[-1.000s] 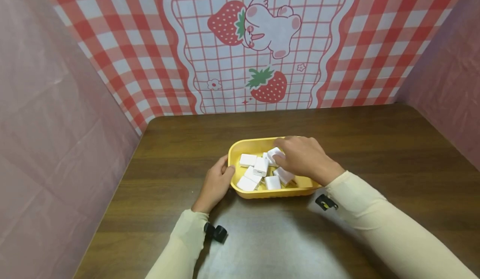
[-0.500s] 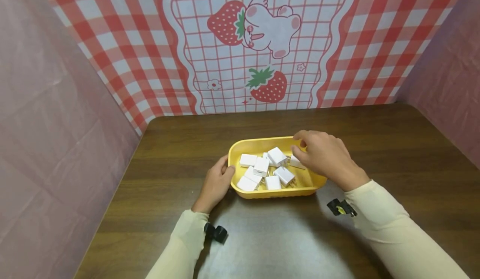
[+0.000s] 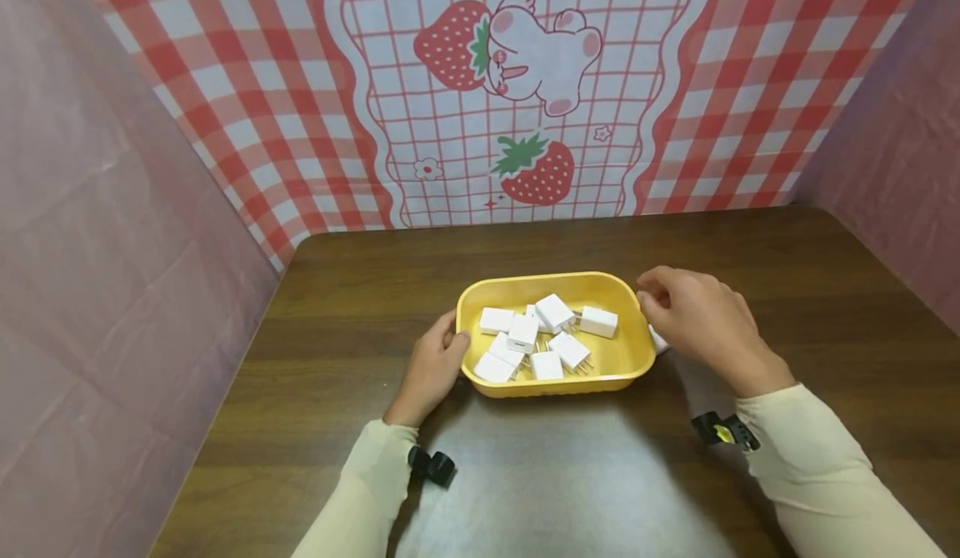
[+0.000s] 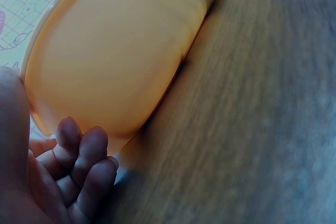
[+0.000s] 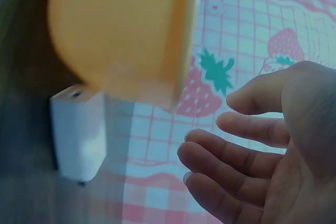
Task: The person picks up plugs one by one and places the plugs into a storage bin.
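Note:
A yellow plastic basket [image 3: 566, 387] stands on the table with several white USB charger plugs [image 3: 555, 314] lying loose in it, some with metal prongs showing. At its left end, my left hand [image 3: 426, 366] pinches the rim, thumb on top and fingers against the outer wall [image 4: 105, 66]. My right hand [image 3: 708, 329] is just past the basket's right end, with nothing in it. In the right wrist view, its fingers [image 5: 231, 166] are loosely bent and apart from everything. Beside the basket's right end is another white charger plug [image 5: 79, 135], mostly covered by the right hand in the head view.
The dark wooden table [image 3: 360, 291] backs onto a red-and-white checked cloth [image 3: 247, 82] with strawberry prints. Pinkish sheets [image 3: 97, 249] hang at the left and right sides. Black wrist devices [image 3: 431, 466] sit at both sleeves.
My right hand has left the charger plugs in the basket and moved right, past the basket's end. A charger plug outside the basket has come into view. My left hand has stayed put.

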